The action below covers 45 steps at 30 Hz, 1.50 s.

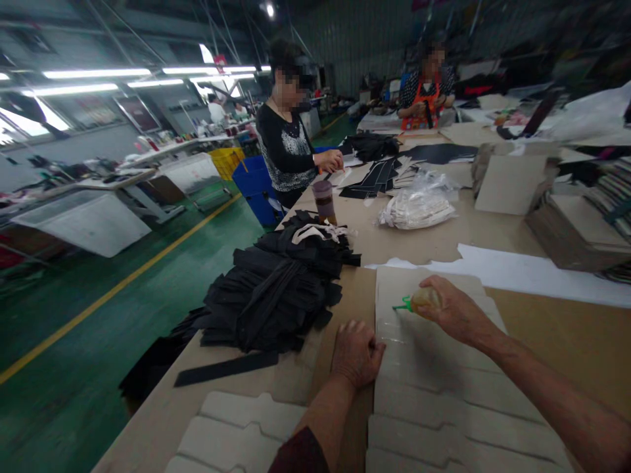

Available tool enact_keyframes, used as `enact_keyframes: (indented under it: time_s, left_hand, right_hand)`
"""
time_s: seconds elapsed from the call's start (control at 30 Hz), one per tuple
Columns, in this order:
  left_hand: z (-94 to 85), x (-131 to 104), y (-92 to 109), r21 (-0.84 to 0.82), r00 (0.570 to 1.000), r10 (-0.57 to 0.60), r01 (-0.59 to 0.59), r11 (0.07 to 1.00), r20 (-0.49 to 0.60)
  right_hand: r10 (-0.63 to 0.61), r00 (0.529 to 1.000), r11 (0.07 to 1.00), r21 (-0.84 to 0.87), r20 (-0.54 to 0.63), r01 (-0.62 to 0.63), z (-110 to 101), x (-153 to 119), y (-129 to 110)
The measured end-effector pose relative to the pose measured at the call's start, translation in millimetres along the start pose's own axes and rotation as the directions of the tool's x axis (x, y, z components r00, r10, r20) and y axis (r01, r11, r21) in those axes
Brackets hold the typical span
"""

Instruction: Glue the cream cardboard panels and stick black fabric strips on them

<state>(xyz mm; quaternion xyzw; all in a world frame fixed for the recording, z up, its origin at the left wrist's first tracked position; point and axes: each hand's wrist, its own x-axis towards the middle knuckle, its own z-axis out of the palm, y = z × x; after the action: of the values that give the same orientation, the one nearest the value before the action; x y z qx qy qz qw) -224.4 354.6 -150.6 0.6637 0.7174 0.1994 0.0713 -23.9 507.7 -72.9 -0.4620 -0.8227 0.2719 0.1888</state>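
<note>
Strips (266, 295) in black lie heaped beside your left hand (353, 355), palm down, fingers bent; you can't tell whether its grip is closed. Rightward, overlapping boards (419, 361) sit beneath your right hand (456, 314), its grip pinching the bottle (426, 300), nozzle pointing left.

"What does the floor look like?"

"It is a smooth green floor (211, 240), crossed diagonally by a straight yellow painted line (123, 282)."

"And the walls?"

"A pale grey wall (113, 139) runs along the left, with bright window panes (32, 123); a dark ribbed wall (355, 39) closes the back."

"Where does the light come from?"

"Long white tube lights (96, 73) hang in rows, and a small round white lamp (269, 10) glows high up."

"Any furniture?"

"Long pale-topped worktables (162, 152) line the left side, near a yellow plastic crate (227, 161)."
</note>
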Motion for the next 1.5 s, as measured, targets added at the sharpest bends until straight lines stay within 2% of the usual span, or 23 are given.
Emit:
enact_keyframes:
  time_s: [0.17, 0.3, 0.4, 0.5, 0.67, 0.77, 0.9, 1.0, 1.07, 1.17, 1.33, 1.4, 1.5]
  left_hand:
    - [-1.2, -0.1, -0.3, 0.000, 1.000, 0.001, -0.001, 1.000, 0.010]
    - [-1.8, 0.0, 0.0, 0.007, 1.000, -0.007, 0.007, 1.000, 0.019]
    - [-1.5, 0.2, 0.2, 0.011, 1.000, -0.011, 0.011, 1.000, 0.023]
    - [-0.8, 0.4, 0.3, 0.008, 1.000, -0.009, 0.009, 1.000, 0.021]
    - [-0.1, 0.8, 0.2, -0.006, 1.000, -0.005, 0.005, 1.000, 0.014]
    - [0.0, 1.1, 0.0, -0.008, 1.000, -0.002, 0.002, 1.000, 0.007]
    - [-0.3, 1.1, 0.2, -0.004, 1.000, 0.004, -0.004, 1.000, 0.001]
    - [-1.2, 1.1, 0.4, 0.002, 1.000, 0.008, -0.008, 1.000, 0.002]
    - [-1.6, 1.2, 0.4, 0.005, 1.000, 0.011, -0.011, 1.000, 0.002]
    - [-1.3, 1.6, -0.1, 0.003, 1.000, 0.014, -0.014, 1.000, 0.000]
    - [0.4, 2.0, -0.6, -0.008, 1.000, 0.012, -0.013, 1.000, -0.005]
    - [0.6, 1.9, -0.4, -0.010, 1.000, 0.011, -0.011, 1.000, -0.006]
    - [0.3, 1.4, -0.2, -0.003, 1.000, 0.011, -0.011, 1.000, -0.006]
  right_hand:
    - [-0.012, 0.999, 1.000, 0.014, 0.030, 0.012, 10.2, 6.4, -6.4]
    - [-0.131, 0.991, 0.991, -0.022, 0.036, 0.132, 27.9, 15.7, -18.0]
    - [-0.165, 0.985, 0.985, -0.052, 0.043, 0.167, 28.3, 19.6, -19.6]
    - [-0.128, 0.991, 0.989, -0.076, 0.035, 0.131, 10.8, 15.5, -7.8]
    - [0.024, 0.999, 0.999, -0.037, 0.023, -0.023, -32.2, 0.1, 29.3]
    - [0.110, 0.993, 0.994, 0.002, 0.041, -0.110, -44.5, -6.3, 42.6]
    - [0.116, 0.992, 0.992, 0.045, 0.039, -0.118, -30.2, -7.0, 30.1]
    - [0.061, 0.998, 0.997, 0.046, 0.015, -0.062, -10.0, -3.1, 10.0]
    - [0.012, 1.000, 0.999, 0.039, 0.003, -0.012, -4.1, -1.6, 3.9]
    - [-0.009, 1.000, 1.000, 0.006, -0.002, 0.009, -14.3, -4.9, 15.2]
    - [0.129, 0.991, 0.991, 0.036, 0.014, -0.130, -44.1, -18.3, 47.6]
    - [0.153, 0.988, 0.986, 0.067, 0.004, -0.153, -41.5, -21.5, 47.8]
    - [0.172, 0.985, 0.976, 0.135, 0.016, -0.172, -22.9, -22.3, 36.6]
